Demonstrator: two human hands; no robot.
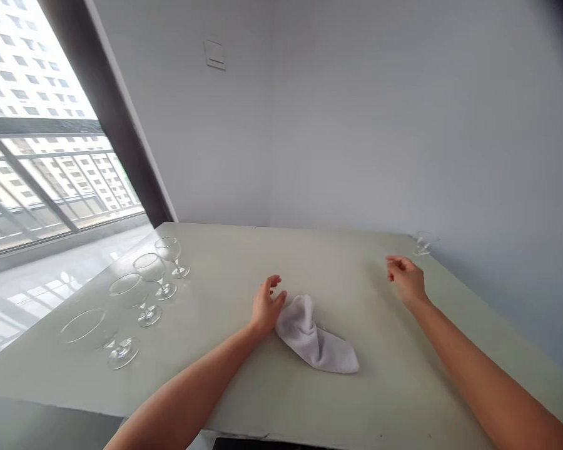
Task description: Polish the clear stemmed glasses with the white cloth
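Pale table (333, 250) is backed by two grey walls, left wall (201, 150) and right wall (403, 112), joined at far corner. White switch plate (214, 55) is mounted high on left wall. At far left, opening is edged by dark frame (113, 112); beyond it, metal railing (32, 182) and multi-storey building (28, 69) are seen. Glossy floor (37, 294) is streaked with light, left of table. Dark object (263, 445) is cut off at near edge, can't be identified.

The cloth (315, 344) is plain pale grey-lilac, the worktop (225, 262) pale grey-green. The glasses (149, 269) at left are clear, colourless. The wall (403, 125) is plain blue-grey, the switch (214, 55) whitish, the frame (107, 106) dark grey-brown.
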